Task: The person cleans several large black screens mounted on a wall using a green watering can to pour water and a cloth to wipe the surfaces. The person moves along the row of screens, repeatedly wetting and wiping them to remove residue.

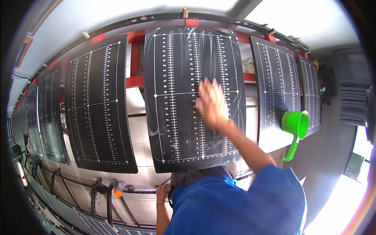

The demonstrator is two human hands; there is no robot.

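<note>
Black board with white ruled scales: the middle board lies directly in front of the person, over a red frame, with other boards of its kind on both sides.

Right hand: open, fingers spread, palm toward the board, over the right-centre part near the cross line. Blurred, so probably moving; looks laid flat on the surface, though contact is hard to confirm. Nothing seen in its grip. Left hand: low, beside the body, below the board's near edge. Cannot tell whether its fingers are closed on anything.

Progress, as judged: partway through on the middle board. Pale streaks run down the upper half, more smears toward the right edge, cloudy patches near the bottom. Film reaches much of the face, so the hand seems to have covered most of it; evenness is lacking. Printed lines and numbers show through intact.

Left-hand board: matte, even, no streaks visible; cannot tell if finished or untouched. Board farther left: shiny, perhaps wet, perhaps only glare. Right-hand board: lower part washed out by light, condition unclear.

Green dipper: at the right-hand board's lower right, handle toward the person, apart from both hands. Contents not readable.
</note>
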